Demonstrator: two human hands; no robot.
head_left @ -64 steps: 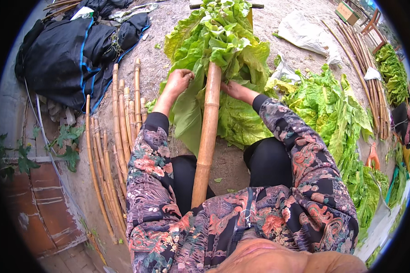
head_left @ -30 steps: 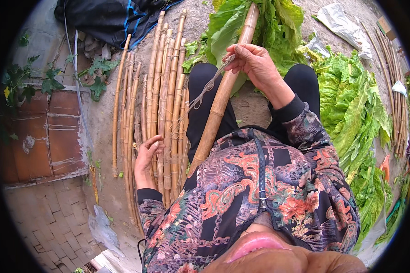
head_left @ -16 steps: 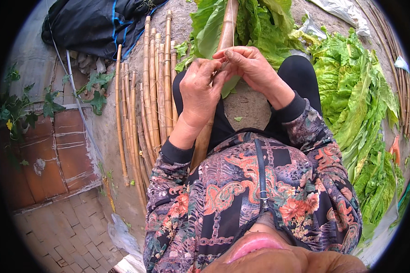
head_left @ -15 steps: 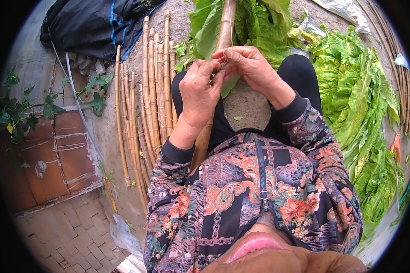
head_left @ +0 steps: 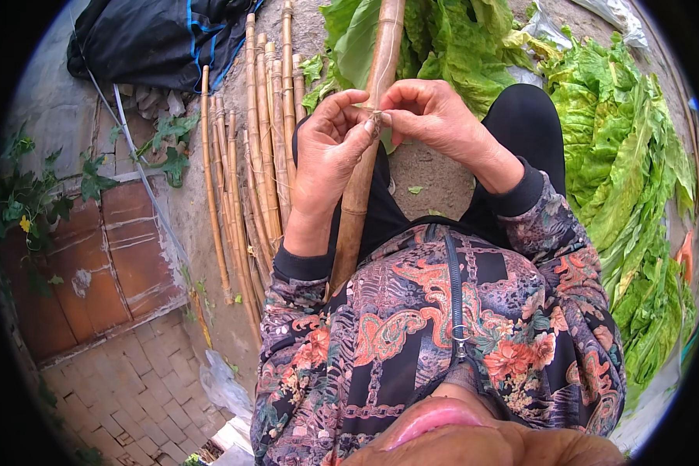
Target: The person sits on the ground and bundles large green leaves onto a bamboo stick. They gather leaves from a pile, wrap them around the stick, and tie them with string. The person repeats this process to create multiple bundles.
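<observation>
A thick bamboo pole (head_left: 355,203) runs from my lap away from me, between my knees. Thin string (head_left: 388,66) lies along its upper face and comes to a small knotted bit where my hands meet over the pole. My left hand (head_left: 328,155) is curled on the pole's left side, its thumb tip at the knotted string. My right hand (head_left: 436,123) pinches the string from the right with thumb and forefinger, the other fingers folded. Large green leaves (head_left: 462,58) hang at the pole's far part, just beyond my hands.
Several thinner bamboo poles (head_left: 266,147) lie side by side at my left. A long heap of green leaves (head_left: 598,155) lies along my right. Farther left are a black bag (head_left: 151,43), a leafy vine (head_left: 23,190) and a rusty brown panel (head_left: 78,272) beside brick paving (head_left: 132,380).
My hands have drawn slightly apart at the string, and the left fingers have loosened from their tight curl. More of the pole shows between them. The whole view has shifted slightly.
</observation>
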